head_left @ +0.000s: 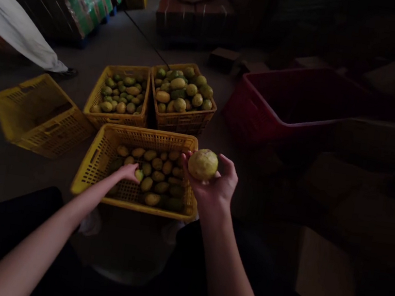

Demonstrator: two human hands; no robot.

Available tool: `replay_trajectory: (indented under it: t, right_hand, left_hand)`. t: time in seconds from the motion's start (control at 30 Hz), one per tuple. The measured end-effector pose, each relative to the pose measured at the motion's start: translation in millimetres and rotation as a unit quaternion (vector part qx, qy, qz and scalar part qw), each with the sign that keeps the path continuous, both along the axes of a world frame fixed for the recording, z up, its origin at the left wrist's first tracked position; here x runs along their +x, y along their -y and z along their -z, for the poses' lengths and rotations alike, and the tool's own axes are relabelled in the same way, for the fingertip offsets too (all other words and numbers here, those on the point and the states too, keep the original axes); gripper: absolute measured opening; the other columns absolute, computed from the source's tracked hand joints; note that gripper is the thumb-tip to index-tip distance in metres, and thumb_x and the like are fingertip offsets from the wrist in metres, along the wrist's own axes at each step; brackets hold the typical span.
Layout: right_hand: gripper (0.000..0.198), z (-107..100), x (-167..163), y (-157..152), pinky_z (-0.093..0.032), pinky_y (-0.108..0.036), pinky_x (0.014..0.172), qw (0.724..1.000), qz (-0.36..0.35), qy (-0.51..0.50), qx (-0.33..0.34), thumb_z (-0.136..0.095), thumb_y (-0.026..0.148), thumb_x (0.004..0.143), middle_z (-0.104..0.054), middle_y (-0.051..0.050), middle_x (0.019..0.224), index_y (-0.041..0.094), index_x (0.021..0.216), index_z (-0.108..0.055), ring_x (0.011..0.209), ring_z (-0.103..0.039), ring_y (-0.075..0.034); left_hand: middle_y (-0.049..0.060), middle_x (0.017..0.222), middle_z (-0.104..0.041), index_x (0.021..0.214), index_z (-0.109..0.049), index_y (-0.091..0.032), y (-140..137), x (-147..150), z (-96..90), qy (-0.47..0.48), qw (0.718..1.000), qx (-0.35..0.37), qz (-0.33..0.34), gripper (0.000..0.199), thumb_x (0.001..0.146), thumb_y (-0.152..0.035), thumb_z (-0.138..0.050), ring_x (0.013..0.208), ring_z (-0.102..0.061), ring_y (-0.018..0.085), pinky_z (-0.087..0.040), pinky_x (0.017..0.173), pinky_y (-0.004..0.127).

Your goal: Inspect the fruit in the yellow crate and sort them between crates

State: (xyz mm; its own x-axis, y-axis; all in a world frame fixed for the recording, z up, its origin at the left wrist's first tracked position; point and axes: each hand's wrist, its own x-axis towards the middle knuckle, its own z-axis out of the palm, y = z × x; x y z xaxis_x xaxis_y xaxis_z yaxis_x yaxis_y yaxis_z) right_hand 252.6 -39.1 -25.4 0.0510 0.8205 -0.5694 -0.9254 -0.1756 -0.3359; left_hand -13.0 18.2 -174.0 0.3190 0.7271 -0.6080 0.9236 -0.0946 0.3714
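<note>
My right hand (219, 190) is raised above the right rim of the near yellow crate (86, 171), its fingers curled around a large yellow-green mango (203, 164) with blotchy skin. Down inside that crate, my left hand (128, 172) grips a smaller green mango (139, 175), partly hidden by the fingers. Several yellow and green mangoes (158, 176) lie in a loose layer beside it, mostly toward the crate's middle and right. Part of the slotted crate bottom shows near my left hand.
Behind stand two yellow crates of mangoes, one (94, 99) at left and a fuller one (182, 122) at right. A tilted yellow crate (55, 135) lies left. At right are a red bin (257, 110) and cardboard (326, 279). A person's leg (19, 25) shows upper left.
</note>
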Motion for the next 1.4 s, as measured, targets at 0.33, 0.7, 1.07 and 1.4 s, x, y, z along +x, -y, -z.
replay_trajectory:
  t: [0.33, 0.7, 1.07, 1.4]
  right_hand:
    - [0.017, -22.7, -51.2, 16.2, -0.059, -0.028, 0.053, 0.992, -0.124, 0.005, -0.006, -0.059, 0.036, 0.080, -0.069, -0.002, 0.066, 0.020, 0.084, -0.060, 0.062, -0.068, -0.017]
    - [0.009, -16.6, -79.4, 28.9, -0.058, -0.022, 0.052, 0.985, -0.063, 0.125, 0.099, -0.071, 0.024, 0.073, -0.074, 0.000, 0.069, 0.018, 0.078, -0.066, 0.054, -0.067, -0.013]
    - [0.024, -18.6, -111.3, 25.6, -0.060, -0.030, 0.064, 0.961, -0.083, 0.127, 0.233, -0.063, 0.036, 0.074, -0.074, -0.004, 0.071, 0.016, 0.079, -0.074, 0.064, -0.069, -0.018]
    - [0.022, -16.4, -121.1, 26.8, -0.060, -0.033, 0.067, 0.962, -0.075, 0.083, 0.249, -0.065, 0.040, 0.071, -0.072, -0.003, 0.068, 0.018, 0.072, -0.070, 0.057, -0.067, -0.017]
  left_hand:
    - [0.011, 0.122, -0.065, 0.128, -0.047, -0.018, 18.0, -27.8, -126.8, 0.486, 0.839, -0.009, -0.244, 0.071, 0.070, -0.050, -0.072, 0.108, -0.064, 0.025, -0.054, 0.085, 0.037]
    - [0.008, 0.100, -0.071, 0.103, -0.061, -0.017, 61.5, -40.9, -140.9, 0.666, 0.654, -0.108, -0.343, 0.042, 0.065, -0.024, -0.078, 0.094, -0.069, 0.023, -0.056, 0.079, 0.033]
    - [0.004, 0.067, -0.068, 0.075, -0.065, -0.017, 70.8, -11.4, -172.7, 0.722, 0.552, -0.083, -0.409, 0.025, 0.076, -0.043, -0.065, 0.054, -0.064, 0.016, -0.051, 0.049, 0.025]
    - [0.004, 0.062, -0.064, 0.063, -0.064, -0.016, 72.4, 17.2, -175.3, 0.759, 0.520, 0.008, -0.390, 0.021, 0.070, -0.036, -0.061, 0.060, -0.062, 0.015, -0.050, 0.060, 0.025]
